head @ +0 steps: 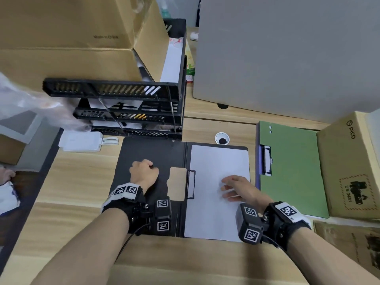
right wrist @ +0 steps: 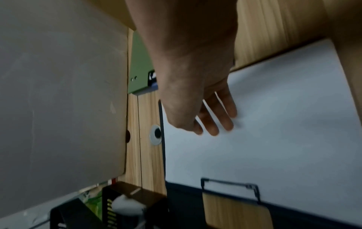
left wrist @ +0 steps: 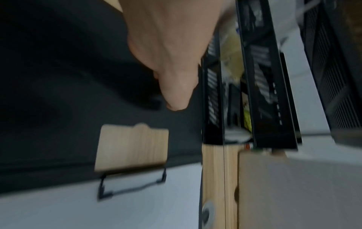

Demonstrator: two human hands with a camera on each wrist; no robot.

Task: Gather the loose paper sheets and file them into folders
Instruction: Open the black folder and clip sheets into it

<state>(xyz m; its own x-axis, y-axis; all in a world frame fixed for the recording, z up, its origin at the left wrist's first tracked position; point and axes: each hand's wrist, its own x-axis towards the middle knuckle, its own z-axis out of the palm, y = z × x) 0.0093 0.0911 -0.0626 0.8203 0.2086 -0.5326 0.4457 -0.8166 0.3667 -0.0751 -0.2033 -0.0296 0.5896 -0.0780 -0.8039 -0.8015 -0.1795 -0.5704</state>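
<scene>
A black folder [head: 144, 153] lies open on the wooden desk, its left cover flat. A white paper sheet [head: 218, 161] lies on the folder's right half beside the metal clip [head: 190, 184]. My left hand [head: 144, 171] is curled into a fist and rests on the left cover, holding nothing; the same fist [left wrist: 172, 62] fills the left wrist view. My right hand [head: 234, 188] lies flat with straight, spread fingers [right wrist: 217, 117] on the sheet. A green folder [head: 292, 171] lies closed to the right.
A black stacked paper tray [head: 127, 112] with papers stands behind the folder. Cardboard boxes [head: 72, 38] sit at the back left, a grey box [head: 287, 48] at the back right, a PICO carton [head: 353, 161] at the right edge. A cable grommet [head: 222, 138] is in the desk.
</scene>
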